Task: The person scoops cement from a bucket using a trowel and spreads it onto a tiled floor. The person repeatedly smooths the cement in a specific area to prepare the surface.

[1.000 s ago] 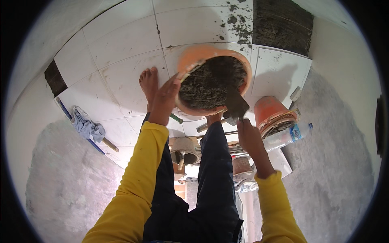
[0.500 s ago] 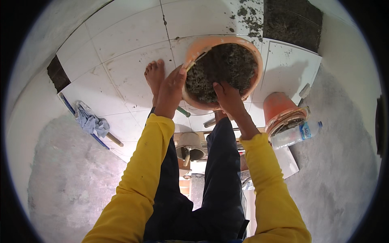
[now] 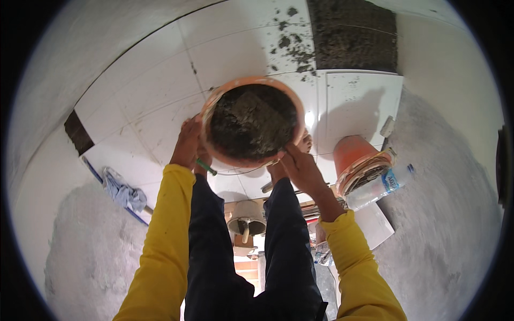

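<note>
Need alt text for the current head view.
A person's left hand and right hand hold an orange bucket of dark, crumbly mix by its left side and near-right rim, over a white tiled floor. To the right are a second orange bucket and a clear plastic bottle.

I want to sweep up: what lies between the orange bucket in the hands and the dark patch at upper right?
Between the held orange bucket and the dark patch lies white tile strewn with dark clumps, as the head view shows.
</note>
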The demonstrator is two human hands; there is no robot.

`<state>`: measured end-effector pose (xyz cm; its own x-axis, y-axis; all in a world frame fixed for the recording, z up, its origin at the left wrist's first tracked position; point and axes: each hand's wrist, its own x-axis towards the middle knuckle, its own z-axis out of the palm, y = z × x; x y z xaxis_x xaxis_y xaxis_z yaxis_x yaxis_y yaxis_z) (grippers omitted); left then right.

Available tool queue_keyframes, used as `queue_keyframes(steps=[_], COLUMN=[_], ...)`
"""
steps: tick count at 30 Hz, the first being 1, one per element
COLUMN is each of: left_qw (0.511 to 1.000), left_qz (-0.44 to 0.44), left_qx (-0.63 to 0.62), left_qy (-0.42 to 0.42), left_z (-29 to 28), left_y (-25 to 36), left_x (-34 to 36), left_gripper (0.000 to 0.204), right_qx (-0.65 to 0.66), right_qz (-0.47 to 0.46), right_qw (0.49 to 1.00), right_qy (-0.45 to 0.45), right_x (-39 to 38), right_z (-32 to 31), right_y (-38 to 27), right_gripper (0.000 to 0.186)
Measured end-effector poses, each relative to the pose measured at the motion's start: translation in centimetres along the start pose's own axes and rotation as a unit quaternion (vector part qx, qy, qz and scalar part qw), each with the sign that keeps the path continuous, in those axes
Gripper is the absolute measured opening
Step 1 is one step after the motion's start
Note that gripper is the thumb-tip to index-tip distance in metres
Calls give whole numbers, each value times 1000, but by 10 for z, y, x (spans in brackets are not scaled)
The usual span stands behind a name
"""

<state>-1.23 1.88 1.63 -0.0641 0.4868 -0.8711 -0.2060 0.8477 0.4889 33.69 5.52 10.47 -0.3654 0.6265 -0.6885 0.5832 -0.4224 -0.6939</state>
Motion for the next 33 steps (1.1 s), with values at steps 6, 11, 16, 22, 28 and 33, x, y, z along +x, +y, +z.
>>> queue_keyframes(steps=[6,11,16,22,28,33], left_qw=[998,994,994,996,995,980], left_qz=[-63,-95,-87,-83,-68,67], left_qx=[23,49,61,39,76,184], left_qy=[7,33,4,-6,10,31], left_z=[1,13,16,6,21,26], left_y=[12,28,35,27,30,-2], left_x=[-10,-22,-13,-14,-31,-23], left_gripper=[60,66,64,67,70,54], right_qx=[284,371,707,707,290,-139], right_qz=[113,88,-13,-44,196,204], right_qw=[952,907,684,702,929,967], right_qy=[28,180,179,67,123,62], right_x=[-21,47,159,149,-28,-87], right_z=[-36,-81,-169,-195,-120,-54], right_y=[-4,27,122,131,5,-8], right_gripper=[31,29,30,35,37,30])
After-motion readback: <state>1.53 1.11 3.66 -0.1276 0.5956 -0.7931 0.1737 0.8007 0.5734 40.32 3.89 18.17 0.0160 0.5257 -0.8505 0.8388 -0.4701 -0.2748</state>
